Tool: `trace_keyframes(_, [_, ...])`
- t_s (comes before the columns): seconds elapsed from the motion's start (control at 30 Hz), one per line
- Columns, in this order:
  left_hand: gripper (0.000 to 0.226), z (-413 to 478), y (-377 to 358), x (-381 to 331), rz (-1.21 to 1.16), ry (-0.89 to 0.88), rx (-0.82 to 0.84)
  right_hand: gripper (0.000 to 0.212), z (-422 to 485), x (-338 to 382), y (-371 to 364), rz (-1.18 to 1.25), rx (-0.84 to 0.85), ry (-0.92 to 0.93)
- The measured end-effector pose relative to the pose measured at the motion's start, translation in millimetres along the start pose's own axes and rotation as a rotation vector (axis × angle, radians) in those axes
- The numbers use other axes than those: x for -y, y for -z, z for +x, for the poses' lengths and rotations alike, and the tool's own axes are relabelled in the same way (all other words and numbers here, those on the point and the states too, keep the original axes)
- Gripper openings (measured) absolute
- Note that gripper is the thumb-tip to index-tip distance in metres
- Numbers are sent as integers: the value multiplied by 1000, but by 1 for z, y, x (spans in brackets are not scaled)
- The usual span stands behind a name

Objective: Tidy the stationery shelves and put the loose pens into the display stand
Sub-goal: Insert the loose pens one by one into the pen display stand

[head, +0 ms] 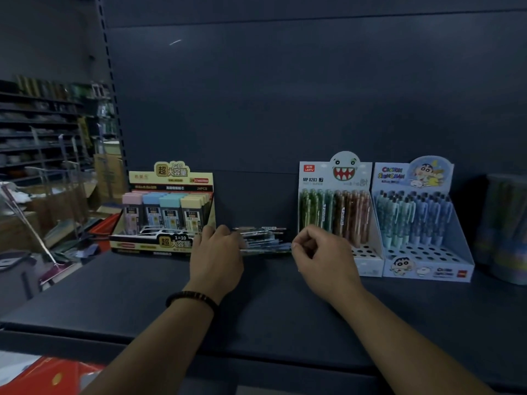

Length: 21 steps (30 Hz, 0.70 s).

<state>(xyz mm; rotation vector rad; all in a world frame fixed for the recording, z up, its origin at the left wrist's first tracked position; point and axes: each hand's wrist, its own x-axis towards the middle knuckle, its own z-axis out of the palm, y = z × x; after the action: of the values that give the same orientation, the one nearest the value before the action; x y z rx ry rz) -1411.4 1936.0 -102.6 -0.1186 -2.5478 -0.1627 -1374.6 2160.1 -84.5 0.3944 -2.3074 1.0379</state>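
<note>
Loose pens (265, 239): heaped lengthwise on the shelf (256, 309), between the lead-refill box (171, 178) and the monster-face display stand (322, 178), handy for loading.
Left hand (216, 252): grip curled over the heap's left end, probably to steady it.
Right hand (322, 255): fingers curled at the right end; I can't tell whether that grip has a pen.
Stand's front holes: empty, so there is room for them.

Bare shelf (271, 315) in front — loose pens (265, 239) hemmed between boxes.
</note>
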Motion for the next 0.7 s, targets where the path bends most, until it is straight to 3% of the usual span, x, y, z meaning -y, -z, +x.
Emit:
trace_keyframes(0.2, [13, -1, 2, -5, -205, -210, -244, 9, 1, -1, 0, 78, -63, -6])
trace_keyframes(0.27, [14, -1, 3, -10, -251, -314, -289, 19, 2, 0, 2, 135, -103, -32])
trace_keyframes(0.33, [15, -1, 5, -15, -250, -390, -307, 27, 2, 0, 3, 215, -118, -52])
trace_keyframes(0.5, [14, 0, 8, -17, -266, -469, -342, 7, 4, 2, 2, 351, -145, -71])
trace_keyframes(0.7, [18, -2, 10, -22, -289, -517, -332, 5, 5, 6, 8, 519, -150, -80])
